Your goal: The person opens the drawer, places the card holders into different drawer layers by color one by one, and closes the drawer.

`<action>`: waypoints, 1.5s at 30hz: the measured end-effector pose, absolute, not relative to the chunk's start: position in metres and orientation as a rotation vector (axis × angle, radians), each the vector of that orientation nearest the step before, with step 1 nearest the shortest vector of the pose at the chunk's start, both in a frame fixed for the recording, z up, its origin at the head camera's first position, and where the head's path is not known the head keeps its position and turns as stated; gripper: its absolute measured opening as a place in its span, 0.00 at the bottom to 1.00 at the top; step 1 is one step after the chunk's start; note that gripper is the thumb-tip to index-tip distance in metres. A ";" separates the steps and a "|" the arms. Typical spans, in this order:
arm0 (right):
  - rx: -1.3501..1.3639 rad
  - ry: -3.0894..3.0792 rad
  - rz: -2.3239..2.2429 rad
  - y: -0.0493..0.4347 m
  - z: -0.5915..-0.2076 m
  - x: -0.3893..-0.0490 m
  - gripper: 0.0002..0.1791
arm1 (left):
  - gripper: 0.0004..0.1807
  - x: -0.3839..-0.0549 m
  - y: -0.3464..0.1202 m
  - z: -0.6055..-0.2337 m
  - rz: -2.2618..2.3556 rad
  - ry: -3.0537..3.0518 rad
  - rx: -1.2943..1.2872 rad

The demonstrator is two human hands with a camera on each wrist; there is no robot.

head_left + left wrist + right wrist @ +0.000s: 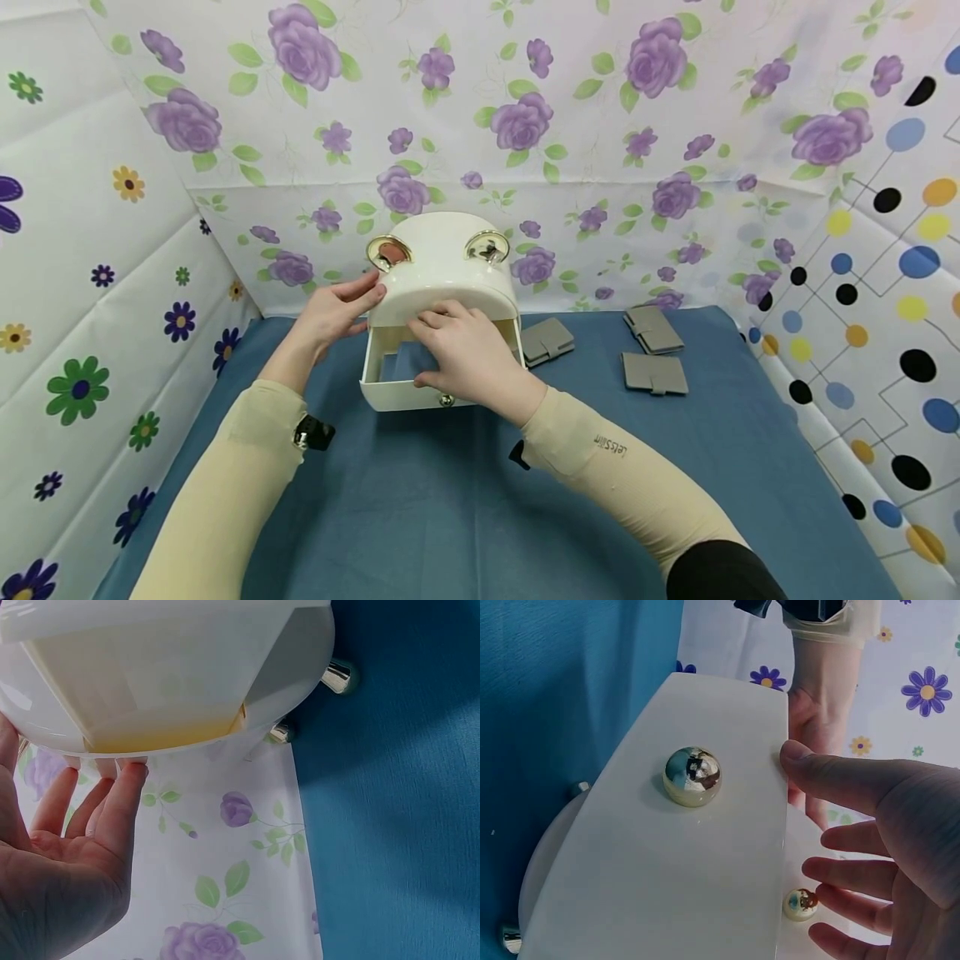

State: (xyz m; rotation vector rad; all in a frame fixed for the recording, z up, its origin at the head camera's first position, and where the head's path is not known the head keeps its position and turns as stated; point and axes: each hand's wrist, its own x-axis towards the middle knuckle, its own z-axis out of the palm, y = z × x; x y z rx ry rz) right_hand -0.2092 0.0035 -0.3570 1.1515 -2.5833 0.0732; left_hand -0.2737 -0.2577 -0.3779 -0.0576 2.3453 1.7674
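Observation:
A glossy white storage box (pixel 450 279) stands at the back of the table, two gold ring-shaped pieces on its top. Its lower drawer (pixel 405 397) is pulled out, with a gold ball knob (pixel 446 401) on the front and blue flat items (pixel 414 360) inside. My left hand (pixel 339 312) rests its fingertips on the box's left side. Over the drawer, my right hand (pixel 471 354) has its thumb at the top edge of the drawer front. In the right wrist view its fingers are spread close to an upper gold knob (pixel 800 904), holding nothing.
Three grey snap wallets lie right of the box: one wallet (pixel 547 343) right beside it, another wallet (pixel 654 329) farther right, and a third wallet (pixel 654 374) in front of that. A blue cloth (pixel 420 517) covers the table; patterned curtains (pixel 465 100) enclose it.

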 end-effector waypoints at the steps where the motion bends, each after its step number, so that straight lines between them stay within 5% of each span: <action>1: 1.152 -2.582 0.073 0.003 -0.357 -0.209 0.43 | 0.41 -0.273 -0.258 -0.378 1.769 2.344 -0.057; 11: 1.194 -2.568 0.165 0.006 -0.358 -0.210 0.39 | 0.42 -0.270 -0.259 -0.375 1.770 2.343 -0.031; 25: 1.122 -2.469 1.298 0.020 -0.373 -0.191 0.13 | 0.41 -0.270 -0.259 -0.378 1.778 2.346 -0.050; 32: 1.095 -2.677 1.626 0.027 -0.382 -0.187 0.15 | 0.40 -0.270 -0.259 -0.379 1.782 2.343 -0.056; 45: 1.196 -2.997 1.256 0.036 -0.398 -0.187 0.21 | 0.42 -0.271 -0.257 -0.380 1.778 2.359 -0.055</action>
